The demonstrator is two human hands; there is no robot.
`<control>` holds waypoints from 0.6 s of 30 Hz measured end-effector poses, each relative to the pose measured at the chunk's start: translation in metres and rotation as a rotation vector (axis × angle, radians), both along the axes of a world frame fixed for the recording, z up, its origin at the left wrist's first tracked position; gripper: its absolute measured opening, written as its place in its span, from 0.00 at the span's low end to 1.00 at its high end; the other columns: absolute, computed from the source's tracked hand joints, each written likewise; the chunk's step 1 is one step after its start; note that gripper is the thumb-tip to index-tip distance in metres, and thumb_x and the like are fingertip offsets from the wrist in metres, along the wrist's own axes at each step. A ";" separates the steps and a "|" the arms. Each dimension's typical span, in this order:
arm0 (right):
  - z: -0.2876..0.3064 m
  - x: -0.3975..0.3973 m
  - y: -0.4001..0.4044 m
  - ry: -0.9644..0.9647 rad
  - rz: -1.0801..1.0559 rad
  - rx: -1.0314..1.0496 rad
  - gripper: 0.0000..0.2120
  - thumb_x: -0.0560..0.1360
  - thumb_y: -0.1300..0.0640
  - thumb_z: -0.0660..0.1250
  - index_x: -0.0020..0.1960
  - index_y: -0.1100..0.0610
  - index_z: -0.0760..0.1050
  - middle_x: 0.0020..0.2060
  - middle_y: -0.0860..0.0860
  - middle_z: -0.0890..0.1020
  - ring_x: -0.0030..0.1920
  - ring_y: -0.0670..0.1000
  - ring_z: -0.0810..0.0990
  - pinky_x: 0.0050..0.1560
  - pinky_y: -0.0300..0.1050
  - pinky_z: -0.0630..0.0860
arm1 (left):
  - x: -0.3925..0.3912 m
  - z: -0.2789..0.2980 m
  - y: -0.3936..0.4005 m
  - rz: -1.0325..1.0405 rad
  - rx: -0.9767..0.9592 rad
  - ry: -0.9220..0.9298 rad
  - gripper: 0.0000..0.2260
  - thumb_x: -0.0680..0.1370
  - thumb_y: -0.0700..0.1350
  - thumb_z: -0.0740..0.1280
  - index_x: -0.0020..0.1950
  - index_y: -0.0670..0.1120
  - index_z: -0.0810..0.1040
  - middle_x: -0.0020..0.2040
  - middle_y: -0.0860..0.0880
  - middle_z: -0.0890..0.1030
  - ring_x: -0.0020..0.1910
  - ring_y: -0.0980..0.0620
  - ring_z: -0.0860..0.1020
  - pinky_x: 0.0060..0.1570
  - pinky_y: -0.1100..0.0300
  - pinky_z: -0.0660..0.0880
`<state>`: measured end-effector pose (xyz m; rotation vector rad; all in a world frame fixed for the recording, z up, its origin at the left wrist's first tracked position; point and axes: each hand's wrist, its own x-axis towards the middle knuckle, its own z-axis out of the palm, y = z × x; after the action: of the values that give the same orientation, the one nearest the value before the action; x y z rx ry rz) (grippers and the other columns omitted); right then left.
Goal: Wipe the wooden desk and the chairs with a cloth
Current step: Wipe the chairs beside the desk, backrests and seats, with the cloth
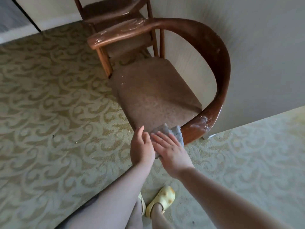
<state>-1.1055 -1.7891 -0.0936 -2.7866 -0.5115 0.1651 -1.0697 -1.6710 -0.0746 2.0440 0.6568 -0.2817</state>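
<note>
Most of the grey cloth (175, 132) lies hidden under the right hand (170, 152) and left hand (142, 148) — and the second chair (113, 9) is cut off by the top edge.

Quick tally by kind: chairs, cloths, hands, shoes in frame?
Chairs: 2, the near chair and a second chair behind it
Cloths: 1, a grey cloth
Hands: 2, left hand and right hand
Shoes: 2, yellow shoes
Total: 7

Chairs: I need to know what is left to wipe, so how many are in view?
2. The near chair stands by the wall, in front of the hands and the grey cloth. The second chair is behind it, cut off by the top edge; more may be out of view.
</note>
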 end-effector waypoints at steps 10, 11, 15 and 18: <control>0.009 -0.023 -0.016 0.068 -0.053 0.057 0.30 0.77 0.56 0.58 0.78 0.48 0.56 0.77 0.42 0.56 0.78 0.45 0.48 0.76 0.48 0.46 | 0.001 -0.002 -0.036 -0.130 0.045 -0.055 0.15 0.81 0.49 0.57 0.66 0.51 0.75 0.65 0.49 0.77 0.62 0.46 0.73 0.63 0.52 0.69; 0.009 -0.010 -0.035 0.071 -0.038 0.019 0.31 0.78 0.57 0.60 0.78 0.46 0.55 0.77 0.41 0.54 0.78 0.43 0.46 0.76 0.47 0.44 | 0.001 -0.003 -0.039 -0.137 0.069 -0.062 0.15 0.81 0.49 0.57 0.67 0.50 0.74 0.65 0.49 0.77 0.63 0.46 0.73 0.63 0.51 0.68; 0.019 0.000 -0.092 0.083 -0.458 -0.065 0.30 0.79 0.61 0.62 0.77 0.45 0.57 0.76 0.41 0.51 0.78 0.44 0.45 0.77 0.48 0.43 | 0.002 -0.006 -0.055 -0.167 0.111 -0.054 0.17 0.81 0.53 0.53 0.68 0.54 0.72 0.66 0.53 0.76 0.59 0.48 0.75 0.60 0.47 0.72; 0.011 -0.009 -0.055 0.051 -0.450 0.018 0.29 0.77 0.61 0.61 0.77 0.48 0.60 0.76 0.44 0.56 0.78 0.48 0.50 0.77 0.49 0.44 | 0.008 -0.009 -0.067 -0.143 0.212 -0.030 0.15 0.82 0.51 0.54 0.62 0.52 0.76 0.60 0.52 0.80 0.55 0.48 0.77 0.57 0.51 0.72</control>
<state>-1.1148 -1.8438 -0.0828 -2.7874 0.1305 0.1282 -1.0614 -1.7382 -0.0832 2.2995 0.5417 -0.2736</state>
